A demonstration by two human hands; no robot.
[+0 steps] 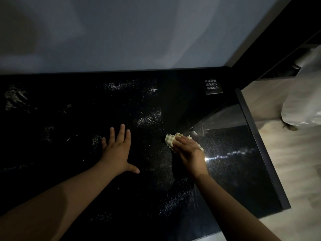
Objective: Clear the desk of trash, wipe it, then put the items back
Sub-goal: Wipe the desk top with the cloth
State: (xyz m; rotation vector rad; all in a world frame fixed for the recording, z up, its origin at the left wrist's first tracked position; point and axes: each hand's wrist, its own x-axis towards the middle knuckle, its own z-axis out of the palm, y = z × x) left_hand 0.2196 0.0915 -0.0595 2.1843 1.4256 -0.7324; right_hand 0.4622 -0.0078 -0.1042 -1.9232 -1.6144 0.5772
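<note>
A black glossy desk fills the view, with pale dusty smears scattered over its middle and left. My left hand lies flat on the desk, fingers straight and spread. My right hand presses a pale, waffle-textured cloth onto the desk to the right of the left hand. Its fingers lie over the cloth, and the cloth's bumpy edge sticks out past the fingertips.
A small black sign with white characters stands at the desk's far right corner. A grey wall backs the desk. The desk's right edge borders a light wooden floor, where something white and bulky sits.
</note>
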